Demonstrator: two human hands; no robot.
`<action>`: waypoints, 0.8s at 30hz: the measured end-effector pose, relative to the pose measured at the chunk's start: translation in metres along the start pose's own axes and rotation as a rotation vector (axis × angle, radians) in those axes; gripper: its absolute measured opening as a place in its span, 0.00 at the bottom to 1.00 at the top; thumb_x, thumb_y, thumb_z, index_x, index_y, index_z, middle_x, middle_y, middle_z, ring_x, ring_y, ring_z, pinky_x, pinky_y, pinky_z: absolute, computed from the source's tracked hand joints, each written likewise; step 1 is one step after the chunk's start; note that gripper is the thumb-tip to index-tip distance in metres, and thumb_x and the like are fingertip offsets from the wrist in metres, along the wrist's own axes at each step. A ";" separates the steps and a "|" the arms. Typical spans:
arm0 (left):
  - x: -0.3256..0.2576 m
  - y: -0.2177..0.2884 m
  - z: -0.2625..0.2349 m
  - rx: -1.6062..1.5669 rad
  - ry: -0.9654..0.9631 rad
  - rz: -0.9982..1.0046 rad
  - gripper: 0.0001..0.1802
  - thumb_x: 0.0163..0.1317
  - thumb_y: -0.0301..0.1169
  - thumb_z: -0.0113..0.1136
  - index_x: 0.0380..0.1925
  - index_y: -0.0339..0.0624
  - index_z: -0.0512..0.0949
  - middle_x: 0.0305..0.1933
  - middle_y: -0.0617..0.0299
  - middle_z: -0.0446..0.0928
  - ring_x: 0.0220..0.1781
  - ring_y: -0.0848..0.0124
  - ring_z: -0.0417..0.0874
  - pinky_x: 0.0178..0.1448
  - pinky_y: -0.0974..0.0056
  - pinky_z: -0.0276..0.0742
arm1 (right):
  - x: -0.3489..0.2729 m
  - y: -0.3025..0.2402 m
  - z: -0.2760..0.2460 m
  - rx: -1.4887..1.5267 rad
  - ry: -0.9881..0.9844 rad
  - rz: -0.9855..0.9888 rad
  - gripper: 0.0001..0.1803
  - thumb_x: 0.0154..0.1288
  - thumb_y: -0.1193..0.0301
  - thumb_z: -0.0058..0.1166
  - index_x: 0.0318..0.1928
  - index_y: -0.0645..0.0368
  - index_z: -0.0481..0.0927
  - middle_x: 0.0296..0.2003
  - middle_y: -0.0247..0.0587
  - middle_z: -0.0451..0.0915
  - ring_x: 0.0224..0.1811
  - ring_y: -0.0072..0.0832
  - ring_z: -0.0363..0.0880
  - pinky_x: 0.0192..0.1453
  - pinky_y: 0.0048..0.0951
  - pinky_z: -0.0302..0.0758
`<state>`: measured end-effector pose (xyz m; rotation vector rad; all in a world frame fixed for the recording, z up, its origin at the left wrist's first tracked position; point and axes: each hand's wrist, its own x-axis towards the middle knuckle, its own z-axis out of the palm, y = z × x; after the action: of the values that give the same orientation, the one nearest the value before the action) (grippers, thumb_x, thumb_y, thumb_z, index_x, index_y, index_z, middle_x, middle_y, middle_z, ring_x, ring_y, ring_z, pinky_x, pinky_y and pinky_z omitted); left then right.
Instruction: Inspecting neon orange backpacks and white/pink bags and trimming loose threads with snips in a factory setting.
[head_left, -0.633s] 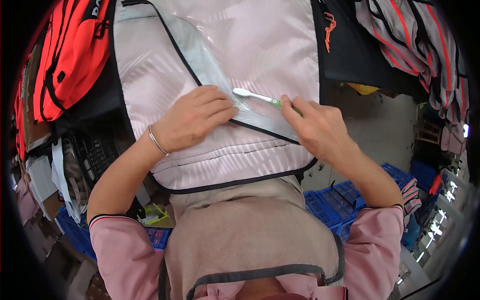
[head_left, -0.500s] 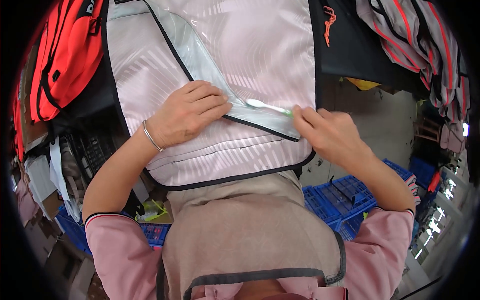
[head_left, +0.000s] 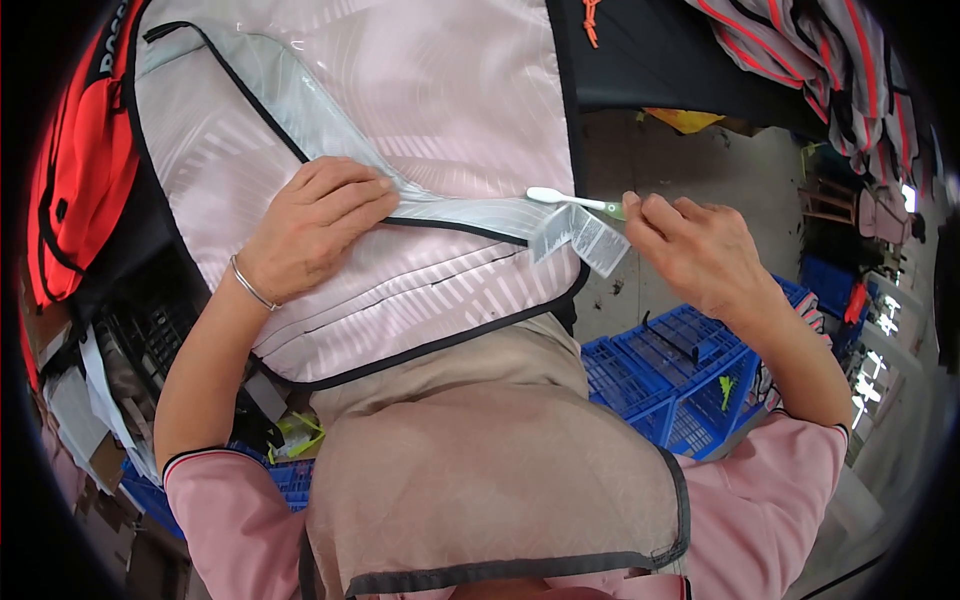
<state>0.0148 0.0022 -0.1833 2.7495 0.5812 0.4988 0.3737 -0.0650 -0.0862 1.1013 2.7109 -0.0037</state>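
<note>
A pale pink patterned bag panel [head_left: 460,110] with black trim lies in front of me, with a slanted opening in it that shows a silvery grey lining [head_left: 330,115]. My left hand [head_left: 320,225] lies fairly flat on the panel, fingers together across the trimmed edge of the opening; its thumb is hidden. Pinched by its green handle, a toothbrush [head_left: 567,198] with a white head is in my right hand [head_left: 700,245], just past the panel's right edge. The brush head is over the right end of the lining. Below it, whitish printed labels [head_left: 600,247] stick out.
Red bags [head_left: 85,190] hang at the left. Grey striped bags [head_left: 830,60] are piled at the far right on a black surface [head_left: 660,65], near an orange cord [head_left: 590,25]. Blue plastic crates [head_left: 665,360] stand low at the right.
The panel and my left hand have shifted left in the picture. My right hand has moved right with the toothbrush, off the panel's edge. Whitish labels now show beneath the brush.
</note>
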 end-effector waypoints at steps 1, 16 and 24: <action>0.001 0.000 0.002 -0.004 0.003 0.006 0.19 0.50 0.26 0.60 0.45 0.35 0.80 0.49 0.59 0.79 0.55 0.62 0.77 0.61 0.58 0.74 | -0.003 0.000 -0.001 -0.019 -0.028 0.025 0.07 0.52 0.73 0.55 0.33 0.56 0.74 0.34 0.33 0.73 0.26 0.26 0.78 0.24 0.28 0.76; 0.007 -0.006 0.000 -0.038 0.032 -0.002 0.17 0.53 0.24 0.62 0.45 0.35 0.81 0.48 0.57 0.79 0.54 0.60 0.78 0.61 0.57 0.75 | 0.024 0.004 0.042 0.012 0.106 -0.019 0.15 0.53 0.71 0.54 0.44 0.57 0.76 0.34 0.33 0.73 0.27 0.25 0.78 0.25 0.27 0.75; 0.004 0.007 -0.013 -0.280 0.106 -0.175 0.15 0.54 0.20 0.64 0.43 0.35 0.81 0.47 0.55 0.81 0.51 0.57 0.81 0.56 0.58 0.77 | -0.033 0.021 0.048 0.084 0.188 0.162 0.16 0.56 0.73 0.55 0.47 0.57 0.78 0.30 0.35 0.74 0.29 0.27 0.80 0.27 0.30 0.76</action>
<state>0.0158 0.0011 -0.1679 2.3954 0.7109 0.6343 0.4203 -0.0767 -0.1252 1.4095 2.7975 0.0118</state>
